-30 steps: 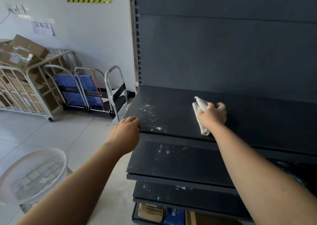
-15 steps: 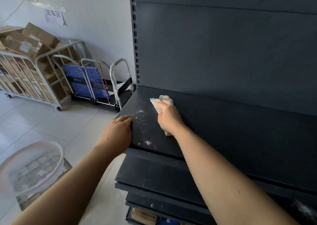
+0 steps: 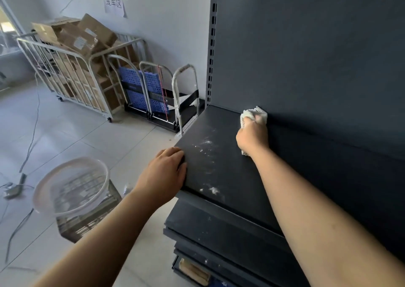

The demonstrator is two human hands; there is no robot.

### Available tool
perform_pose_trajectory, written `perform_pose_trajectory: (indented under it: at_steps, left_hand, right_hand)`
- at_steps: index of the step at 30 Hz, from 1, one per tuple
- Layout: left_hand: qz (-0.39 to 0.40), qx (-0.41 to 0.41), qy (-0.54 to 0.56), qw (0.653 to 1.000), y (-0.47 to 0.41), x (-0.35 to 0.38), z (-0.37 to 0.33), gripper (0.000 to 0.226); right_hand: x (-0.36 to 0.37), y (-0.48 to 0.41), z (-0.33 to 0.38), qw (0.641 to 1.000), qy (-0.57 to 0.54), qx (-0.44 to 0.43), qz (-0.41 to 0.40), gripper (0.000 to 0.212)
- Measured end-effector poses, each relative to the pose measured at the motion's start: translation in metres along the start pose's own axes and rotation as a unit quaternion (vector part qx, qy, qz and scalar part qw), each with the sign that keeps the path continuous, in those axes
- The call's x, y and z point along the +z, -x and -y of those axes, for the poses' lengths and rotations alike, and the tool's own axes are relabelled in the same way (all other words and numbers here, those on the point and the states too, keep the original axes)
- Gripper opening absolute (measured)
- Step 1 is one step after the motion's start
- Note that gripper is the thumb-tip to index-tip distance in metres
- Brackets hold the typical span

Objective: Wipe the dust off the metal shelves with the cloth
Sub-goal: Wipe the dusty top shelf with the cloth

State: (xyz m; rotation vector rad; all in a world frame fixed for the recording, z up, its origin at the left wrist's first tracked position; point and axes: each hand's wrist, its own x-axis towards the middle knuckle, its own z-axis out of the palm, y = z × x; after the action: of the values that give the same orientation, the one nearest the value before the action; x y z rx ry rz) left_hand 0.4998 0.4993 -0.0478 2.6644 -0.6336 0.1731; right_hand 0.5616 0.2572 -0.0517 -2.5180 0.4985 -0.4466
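One cloth [image 3: 254, 113] bunched in R grip [image 3: 252, 139], shelf [image 3: 223, 173] rear; L grip [image 3: 164, 173] clasps edge.

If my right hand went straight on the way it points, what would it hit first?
The back panel. The right hand grips the cloth at the top shelf's rear, so the cloth likely touches it first, if not already.

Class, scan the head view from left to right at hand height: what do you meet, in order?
Clear plastic basin → left hand → white dust on the top shelf → right hand gripping the cloth.
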Motion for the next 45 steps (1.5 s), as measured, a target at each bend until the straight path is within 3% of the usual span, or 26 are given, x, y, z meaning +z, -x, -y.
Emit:
perform_pose_trajectory:
  at_steps: [7, 13, 17, 19, 23, 27, 31, 34, 36, 40, 45]
  left_hand:
    - [0.003, 0.001, 0.024, 1.000, 0.006, -0.001, 0.004, 0.030]
    - [-0.008, -0.007, 0.020, 1.000, 0.022, -0.007, 0.006, 0.026]
    - [-0.012, -0.012, 0.016, 1.000, 0.037, -0.012, 0.010, 0.026]
    - [-0.017, -0.010, 0.014, 1.000, 0.046, -0.014, 0.011, 0.026]
    - [-0.025, 0.001, 0.008, 1.000, 0.059, -0.018, 0.017, 0.026]
    - [0.006, 0.033, -0.025, 0.999, 0.068, -0.021, 0.026, 0.043]
    - [0.035, 0.046, -0.056, 0.997, 0.070, -0.024, 0.036, 0.054]
    - [0.056, 0.048, -0.070, 0.995, 0.071, -0.027, 0.039, 0.054]
    - [0.060, 0.053, -0.083, 0.993, 0.072, -0.028, 0.040, 0.056]
    - [0.067, 0.061, -0.094, 0.991, 0.071, -0.030, 0.039, 0.059]
    - [0.066, 0.079, -0.098, 0.990, 0.075, -0.030, 0.041, 0.062]
  right_hand:
    - [0.034, 0.013, 0.067, 0.987, -0.037, -0.110, 0.112, 0.058]
    - [0.015, 0.048, 0.088, 0.958, -0.184, -0.133, 0.177, 0.057]
    - [-0.043, 0.071, 0.073, 0.966, -0.230, -0.061, 0.097, 0.055]
    - [-0.065, 0.084, 0.044, 0.976, -0.208, -0.019, 0.058, 0.056]
    - [-0.051, 0.112, 0.003, 0.999, -0.028, 0.034, 0.005, 0.044]
    - [-0.019, 0.120, 0.029, 0.999, -0.025, 0.013, 0.029, 0.055]
    - [0.006, 0.115, 0.064, 0.989, -0.048, -0.085, 0.108, 0.074]
    - [0.010, 0.115, 0.087, 0.979, -0.016, -0.132, 0.158, 0.063]
    - [0.006, 0.117, 0.099, 0.973, -0.057, -0.138, 0.174, 0.057]
    - [-0.021, 0.127, 0.084, 0.989, -0.104, -0.080, 0.063, 0.054]
    - [-0.044, 0.166, 0.027, 0.999, -0.020, 0.022, -0.026, 0.055]
